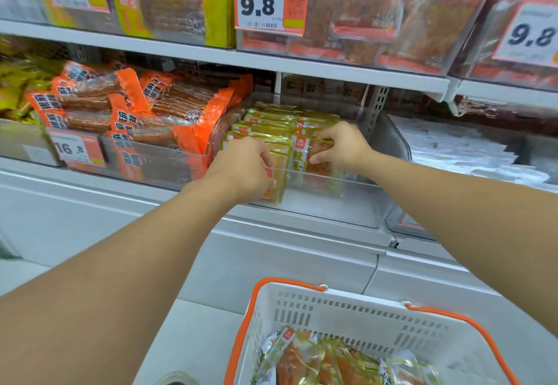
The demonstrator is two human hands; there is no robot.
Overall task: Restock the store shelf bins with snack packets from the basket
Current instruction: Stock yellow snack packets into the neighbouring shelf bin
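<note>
Head | left hand point(244, 167) fingers curled on front packet point(297, 161) | right hand point(339, 146) fingers pinching same packet

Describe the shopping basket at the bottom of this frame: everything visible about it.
The basket looks like white plastic, with rows of slots in its walls and orange handles folded down along the rim. It sits low in front of the shelf, below both arms, untouched. Several clear, gold-edged snack packets with orange contents lie loosely inside. Its lower part is cut off by the frame.
</note>
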